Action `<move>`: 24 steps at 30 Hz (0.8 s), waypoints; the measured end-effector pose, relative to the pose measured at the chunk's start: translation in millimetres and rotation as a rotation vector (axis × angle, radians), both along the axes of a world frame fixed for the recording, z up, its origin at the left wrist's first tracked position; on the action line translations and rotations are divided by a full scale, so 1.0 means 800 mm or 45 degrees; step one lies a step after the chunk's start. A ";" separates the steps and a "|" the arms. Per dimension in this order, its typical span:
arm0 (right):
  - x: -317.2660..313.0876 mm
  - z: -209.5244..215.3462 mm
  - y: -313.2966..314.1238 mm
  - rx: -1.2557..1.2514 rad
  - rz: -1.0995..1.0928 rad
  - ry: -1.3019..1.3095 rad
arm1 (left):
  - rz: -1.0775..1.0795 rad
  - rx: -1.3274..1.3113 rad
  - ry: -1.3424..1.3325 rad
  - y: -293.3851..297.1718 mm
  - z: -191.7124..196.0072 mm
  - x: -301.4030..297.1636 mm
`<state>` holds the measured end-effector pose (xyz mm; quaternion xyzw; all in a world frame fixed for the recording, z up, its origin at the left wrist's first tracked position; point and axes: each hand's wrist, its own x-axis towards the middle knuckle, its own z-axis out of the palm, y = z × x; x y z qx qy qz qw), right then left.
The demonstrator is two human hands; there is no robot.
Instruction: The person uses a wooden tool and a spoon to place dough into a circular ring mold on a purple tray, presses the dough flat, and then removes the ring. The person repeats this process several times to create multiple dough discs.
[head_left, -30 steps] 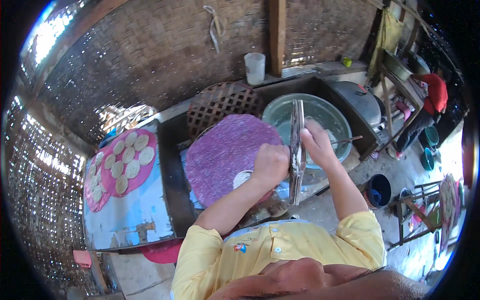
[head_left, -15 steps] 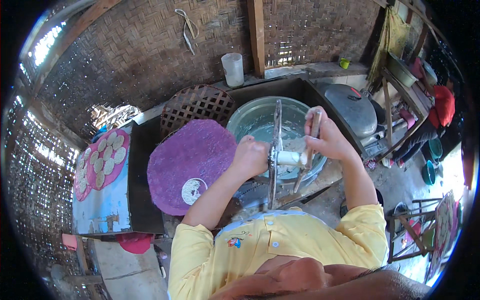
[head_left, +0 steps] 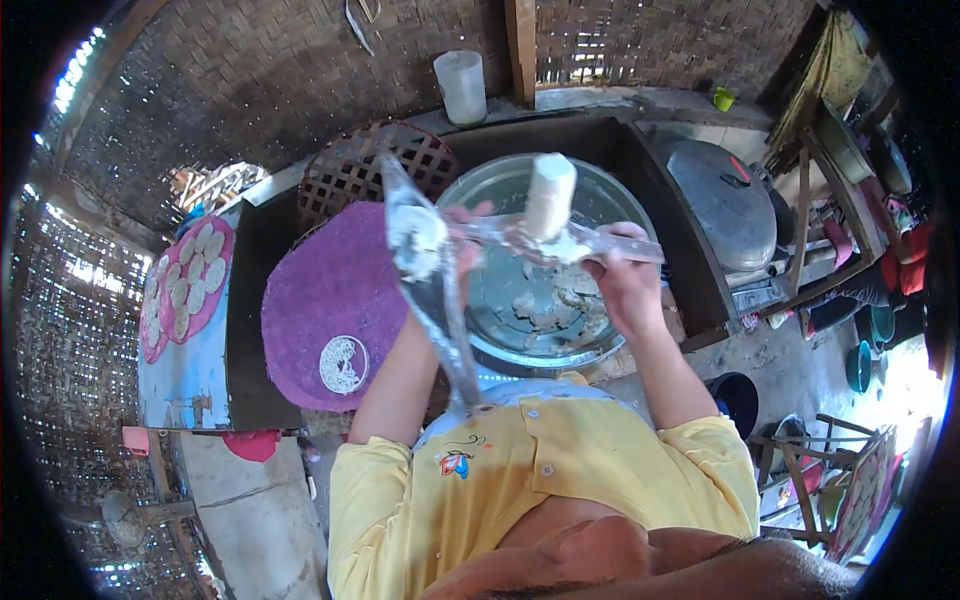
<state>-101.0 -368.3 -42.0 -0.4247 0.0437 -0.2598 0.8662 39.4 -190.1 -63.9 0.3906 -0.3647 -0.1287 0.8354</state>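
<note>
A hand-held wooden dough press is in two parts. My left hand (head_left: pixel 466 245), smeared by motion, is closed on the long board (head_left: pixel 440 310), whose middle opening is packed with white dough (head_left: pixel 417 240). My right hand (head_left: pixel 628 285) grips one end of the plunger's crossbar (head_left: pixel 605 243); its pale cylinder (head_left: pixel 551 195) points away from me, coated white. The crossbar's other end reaches my left fingers; I cannot tell whether they touch it. Beneath both hands stands a large grey-green basin (head_left: pixel 482 325) with clumps of white dough (head_left: pixel 550 305) at the bottom.
On the left, a purple round mat (head_left: pixel 300 290) bears a disc of white dough strands (head_left: pixel 344 364). Beyond it are a woven basket (head_left: pixel 375 165), a pink mat with several pale discs (head_left: pixel 222 238), and a translucent container (head_left: pixel 461 88). A lidded metal pot (head_left: pixel 722 205) stands right of the basin.
The plunger has come out of the board and now points away from me. The board has swung left and tilted. My right hand is lower, and the whole view has shifted slightly.
</note>
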 end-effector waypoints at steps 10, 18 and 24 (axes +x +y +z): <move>0.011 -0.073 -0.108 -2.937 0.701 1.255 | 0.511 0.125 0.114 0.065 0.050 -0.024; 0.028 0.015 -0.123 -3.318 0.844 1.106 | 0.443 0.059 0.058 0.088 0.054 -0.019; 0.020 -0.065 -0.120 -3.208 1.088 1.168 | 0.422 0.155 -0.030 0.103 0.030 -0.002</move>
